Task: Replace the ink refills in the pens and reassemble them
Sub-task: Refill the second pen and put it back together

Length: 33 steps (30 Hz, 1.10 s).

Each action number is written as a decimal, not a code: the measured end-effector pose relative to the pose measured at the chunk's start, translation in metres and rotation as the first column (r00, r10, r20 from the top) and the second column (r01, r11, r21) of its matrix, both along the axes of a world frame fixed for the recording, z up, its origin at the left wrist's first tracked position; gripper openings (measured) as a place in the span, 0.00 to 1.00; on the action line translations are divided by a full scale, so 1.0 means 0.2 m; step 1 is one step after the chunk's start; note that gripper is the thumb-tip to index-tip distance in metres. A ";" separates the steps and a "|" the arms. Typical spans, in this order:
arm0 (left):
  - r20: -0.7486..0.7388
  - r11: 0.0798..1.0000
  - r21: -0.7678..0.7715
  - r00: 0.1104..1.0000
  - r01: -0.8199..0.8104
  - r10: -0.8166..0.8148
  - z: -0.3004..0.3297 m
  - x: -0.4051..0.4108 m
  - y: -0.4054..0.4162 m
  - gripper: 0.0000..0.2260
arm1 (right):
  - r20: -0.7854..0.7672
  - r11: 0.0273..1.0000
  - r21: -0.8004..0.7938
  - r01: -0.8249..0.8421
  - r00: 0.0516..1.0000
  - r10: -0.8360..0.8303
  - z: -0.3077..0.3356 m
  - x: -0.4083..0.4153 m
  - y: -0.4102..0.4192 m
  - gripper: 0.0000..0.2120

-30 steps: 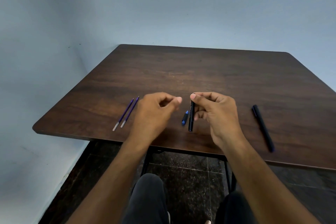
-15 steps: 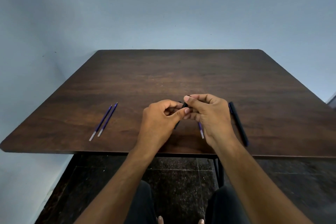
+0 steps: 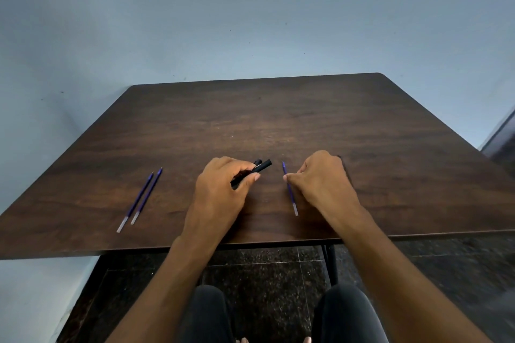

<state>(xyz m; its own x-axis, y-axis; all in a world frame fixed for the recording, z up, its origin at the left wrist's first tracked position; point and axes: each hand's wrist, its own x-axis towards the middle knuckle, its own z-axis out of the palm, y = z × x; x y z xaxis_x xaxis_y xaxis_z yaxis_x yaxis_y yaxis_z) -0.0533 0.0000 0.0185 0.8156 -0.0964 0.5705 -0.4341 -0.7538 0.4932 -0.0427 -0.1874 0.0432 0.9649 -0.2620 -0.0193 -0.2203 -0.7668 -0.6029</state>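
Note:
My left hand (image 3: 223, 192) grips a black pen barrel (image 3: 263, 166) whose open end points up and right; a second black piece shows just behind it. To the right, my right hand (image 3: 323, 181) pinches a blue ink refill (image 3: 289, 192) that slants over the table, its clear end toward me. The two hands are apart. Two more blue refills (image 3: 140, 199) lie side by side at the left of the wooden table (image 3: 278, 120). A second black pen (image 3: 345, 170) is mostly hidden behind my right hand.
The table's near edge (image 3: 250, 245) runs just under my wrists, with dark floor tiles and my knees below. A pale blue wall stands behind and to the left. A dark frame shows at the far right edge.
My hands have parted: the right one has drawn the blue refill out of the barrel and moved right, while the left keeps the black barrel. The camera has tilted upward.

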 end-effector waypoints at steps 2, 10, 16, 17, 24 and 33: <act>0.011 1.000 0.003 1.000 0.000 0.000 -0.01 0.01 0.01 0.08 | -0.043 0.998 -0.063 -0.014 0.999 0.011 0.01 0.01 0.04 0.20; -0.055 0.991 -0.131 0.998 0.013 -0.020 -0.01 0.02 0.06 0.07 | -0.064 0.989 -0.146 0.015 0.998 -0.024 0.04 0.01 0.10 0.17; -0.093 0.980 -0.198 0.995 0.007 -0.025 0.00 0.01 0.06 0.08 | -0.057 0.999 0.026 0.024 0.998 -0.023 0.01 0.04 0.06 0.18; -0.096 0.981 -0.192 0.995 0.010 -0.028 0.00 0.01 0.06 0.08 | -0.043 0.987 0.162 0.019 0.999 -0.013 0.00 0.04 0.05 0.19; -0.120 0.978 -0.208 0.992 0.016 -0.042 0.00 0.01 0.06 0.08 | 0.211 0.598 0.799 -0.057 0.959 -0.190 0.01 0.04 0.04 0.10; -0.122 0.974 -0.225 0.992 0.016 -0.045 0.00 0.01 0.05 0.08 | 0.302 0.456 0.877 -0.150 0.911 -0.281 0.03 0.04 0.04 0.09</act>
<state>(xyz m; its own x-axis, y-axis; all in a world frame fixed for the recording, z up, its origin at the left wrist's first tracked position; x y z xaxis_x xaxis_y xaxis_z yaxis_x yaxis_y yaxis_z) -0.0521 0.0107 0.0179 0.8806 -0.0046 0.4738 -0.3793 -0.6062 0.6990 -0.0346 -0.1787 0.0488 0.9256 -0.3746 0.0540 0.1457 0.2209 -0.9644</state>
